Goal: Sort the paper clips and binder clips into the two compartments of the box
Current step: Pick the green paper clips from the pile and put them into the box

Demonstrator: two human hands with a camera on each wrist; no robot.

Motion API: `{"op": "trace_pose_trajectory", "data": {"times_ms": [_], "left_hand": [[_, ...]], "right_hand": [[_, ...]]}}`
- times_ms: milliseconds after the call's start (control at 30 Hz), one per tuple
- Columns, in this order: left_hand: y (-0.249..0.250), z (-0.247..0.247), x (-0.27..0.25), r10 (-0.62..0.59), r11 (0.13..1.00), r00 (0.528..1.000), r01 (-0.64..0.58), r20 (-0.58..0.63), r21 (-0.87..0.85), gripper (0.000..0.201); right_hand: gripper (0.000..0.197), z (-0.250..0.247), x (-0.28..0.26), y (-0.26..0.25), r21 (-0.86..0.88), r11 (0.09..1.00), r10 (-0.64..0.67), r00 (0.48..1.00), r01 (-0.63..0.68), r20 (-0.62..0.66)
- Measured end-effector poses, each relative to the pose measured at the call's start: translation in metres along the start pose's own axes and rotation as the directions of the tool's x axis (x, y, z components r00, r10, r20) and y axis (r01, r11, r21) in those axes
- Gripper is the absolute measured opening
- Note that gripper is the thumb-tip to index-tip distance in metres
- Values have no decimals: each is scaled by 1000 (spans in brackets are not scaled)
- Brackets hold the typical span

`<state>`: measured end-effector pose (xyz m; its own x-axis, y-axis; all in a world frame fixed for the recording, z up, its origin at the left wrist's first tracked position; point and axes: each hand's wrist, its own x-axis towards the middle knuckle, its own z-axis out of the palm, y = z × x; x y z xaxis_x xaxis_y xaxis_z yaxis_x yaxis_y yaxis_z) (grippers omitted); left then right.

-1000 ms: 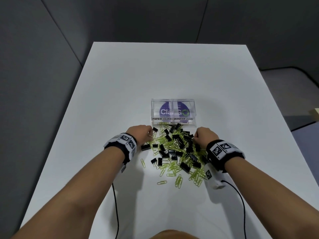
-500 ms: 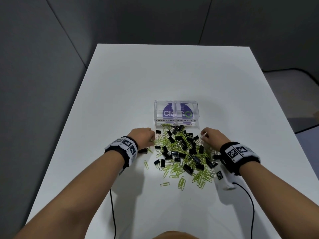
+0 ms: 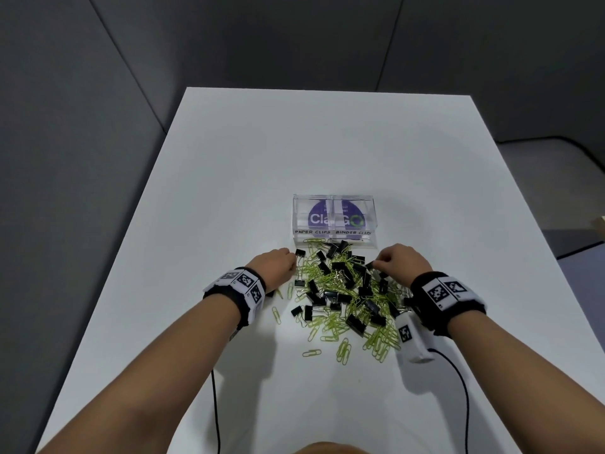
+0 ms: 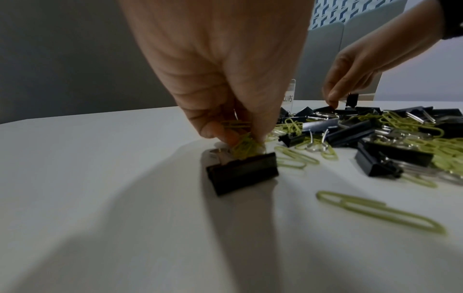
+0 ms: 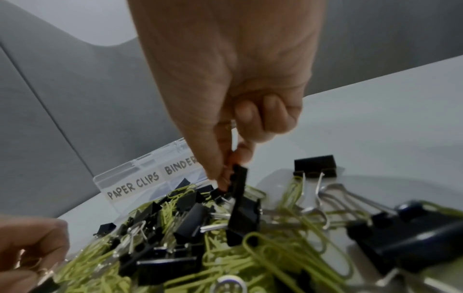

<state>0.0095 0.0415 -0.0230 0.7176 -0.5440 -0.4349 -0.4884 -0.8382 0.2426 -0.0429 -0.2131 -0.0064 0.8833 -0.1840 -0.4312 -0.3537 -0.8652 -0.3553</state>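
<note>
Nearest us, our left hand (image 4: 225,83) pinches yellow-green wire paper clips (image 4: 244,145) at the mixed pile's left edge. Our right hand (image 5: 225,89) pinches a small black metal binder clip (image 5: 238,179). Beyond stands the clear plastic two-compartment box (image 3: 334,231).

From my feed, a white table (image 3: 327,152) filled the middle of the head view, its far edge meeting grey wall panels (image 3: 294,40). Grey floor (image 3: 556,165) showed past the table's right side, with a thin dark cable (image 3: 540,139) curving across it. A small pale block (image 3: 600,226) sat at the right border; I could not tell what it was. In the left wrist view, a blue-and-white patterned panel (image 4: 350,11) showed behind grey chair backs (image 4: 325,59).
</note>
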Motion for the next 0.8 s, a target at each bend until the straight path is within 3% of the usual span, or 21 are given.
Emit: {"op": "trace_pose_trajectory", "data": {"times_ms": [167,300,367,567,800], "left_hand": [[-2,2,-2,1,999,1000,-2,-21,-46,25],[-2,1,-3,-13,992,1000,14,7,-122,26],[-1,0,-3,-33,989,999,35,16,-147,24],[10,-2,2,-68,979,997,73,31,-190,29],[20,-7,11,-104,984,994,100,-18,-149,16]], "right_hand": [[9,-3,-3,6,-85,994,62,988,-74,-139],[7,3,-5,5,-164,981,82,991,-99,-109],[15,5,-3,6,-149,983,89,989,-106,-114],[10,5,11,1,-259,962,89,996,-82,17],[19,11,6,9,-376,925,-57,998,57,10]]}}
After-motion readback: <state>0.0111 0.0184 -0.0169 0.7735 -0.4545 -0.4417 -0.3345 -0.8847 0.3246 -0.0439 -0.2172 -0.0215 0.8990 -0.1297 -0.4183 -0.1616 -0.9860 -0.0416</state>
